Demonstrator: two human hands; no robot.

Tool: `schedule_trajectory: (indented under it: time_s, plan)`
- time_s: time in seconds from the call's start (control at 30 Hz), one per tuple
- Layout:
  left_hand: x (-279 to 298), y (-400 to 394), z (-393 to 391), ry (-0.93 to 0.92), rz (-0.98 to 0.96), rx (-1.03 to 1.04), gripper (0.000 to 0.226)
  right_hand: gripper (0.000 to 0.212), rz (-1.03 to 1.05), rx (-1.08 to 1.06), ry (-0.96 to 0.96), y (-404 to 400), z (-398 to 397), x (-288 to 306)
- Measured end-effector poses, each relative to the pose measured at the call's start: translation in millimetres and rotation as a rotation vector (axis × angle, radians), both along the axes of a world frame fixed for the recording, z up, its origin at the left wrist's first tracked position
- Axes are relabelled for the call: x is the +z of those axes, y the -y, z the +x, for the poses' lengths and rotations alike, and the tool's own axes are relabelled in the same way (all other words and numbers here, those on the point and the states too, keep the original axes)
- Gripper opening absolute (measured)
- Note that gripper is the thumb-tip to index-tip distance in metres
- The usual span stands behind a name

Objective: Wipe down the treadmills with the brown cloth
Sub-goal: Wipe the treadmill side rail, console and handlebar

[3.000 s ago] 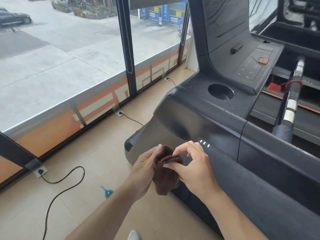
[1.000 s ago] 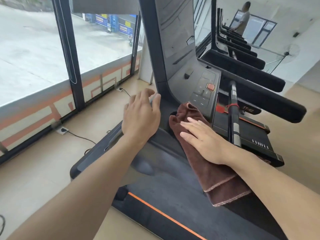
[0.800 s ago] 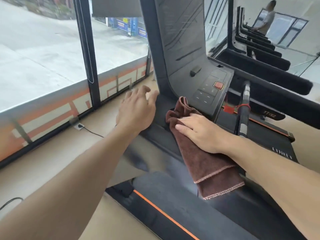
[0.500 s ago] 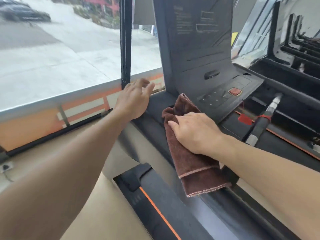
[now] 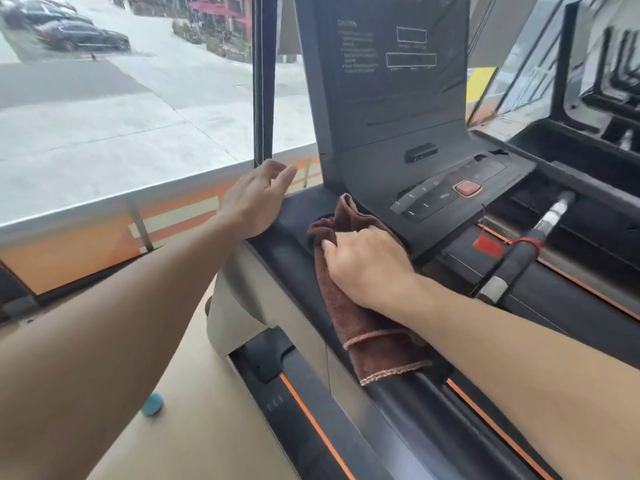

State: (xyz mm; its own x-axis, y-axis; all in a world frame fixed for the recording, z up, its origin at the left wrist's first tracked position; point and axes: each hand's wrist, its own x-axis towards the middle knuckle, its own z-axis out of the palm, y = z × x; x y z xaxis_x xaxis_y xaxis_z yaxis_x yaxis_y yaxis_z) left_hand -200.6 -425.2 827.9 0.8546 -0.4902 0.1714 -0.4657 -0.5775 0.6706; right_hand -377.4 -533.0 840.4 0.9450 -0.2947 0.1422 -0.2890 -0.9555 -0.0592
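The black treadmill (image 5: pixel 408 168) fills the middle and right of the head view, its console upright and a red button (image 5: pixel 467 187) on the panel. The brown cloth (image 5: pixel 367 337) lies over the left side rail beside the console, one end bunched near the cup recess, the other hanging toward me. My right hand (image 5: pixel 363 265) lies on top of the cloth with fingers curled over it, pressing it onto the rail. My left hand (image 5: pixel 258 199) rests flat on the rail's outer edge, fingers apart, holding nothing.
A large window (image 5: pixel 138 98) with a black post (image 5: pixel 265 77) runs along the left. Tan floor lies below, with a small teal object (image 5: pixel 152 403) on it. A handlebar (image 5: pixel 519 254) with a red tag crosses at right. More treadmills (image 5: pixel 606 109) stand beyond.
The view has swung up and left toward the console. My right hand has curled more tightly on the cloth and slid slightly toward me; my left hand stays on the rail edge.
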Motion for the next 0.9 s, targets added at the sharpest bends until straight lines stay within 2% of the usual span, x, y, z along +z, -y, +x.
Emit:
schedule_trajectory:
  time_s: [0.07, 0.1, 0.2, 0.27, 0.3, 0.4, 0.5, 0.57, 0.73, 0.9]
  plan:
    - [0, -1, -1, -0.008, -0.021, -0.001, 0.054, 0.052, 0.09, -0.054, -0.037, -3, 5, 2]
    - [0, -1, -1, -0.008, -0.036, -0.002, 0.053, 0.049, 0.135, -0.07, 0.009, -3, 7, 0]
    - [1, -3, -3, -0.032, -0.082, -0.008, 0.053, 0.035, 0.297, -0.141, 0.323, -4, -2, -7]
    - [-1, -5, -2, -0.065, -0.158, 0.011, 0.06, 0.028, 0.386, -0.052, 0.41, -5, -9, -9]
    - [0, -6, -1, -0.091, -0.215, 0.024, 0.065, 0.029, 0.423, 0.047, 0.368, -4, -9, -9]
    - [2, -6, 1, -0.203, -0.401, 0.062, 0.076, 0.042, 0.446, 0.334, 0.04, -5, 3, -6]
    - [3, -6, 5, -0.321, -0.499, 0.074, 0.089, 0.056, 0.309, 0.389, -0.143, -9, 27, -3]
    - [6, -5, 3, -0.295, -0.422, 0.062, 0.097, 0.063, 0.238, 0.349, -0.167, -11, 48, -2]
    - [2, -4, 4, -0.208, -0.156, 0.094, 0.079, 0.058, 0.211, 0.219, -0.142, 12, 85, -1]
    - [-6, -2, 12, -0.173, -0.072, 0.099, 0.077, 0.059, 0.171, 0.191, -0.153, 23, 71, -2]
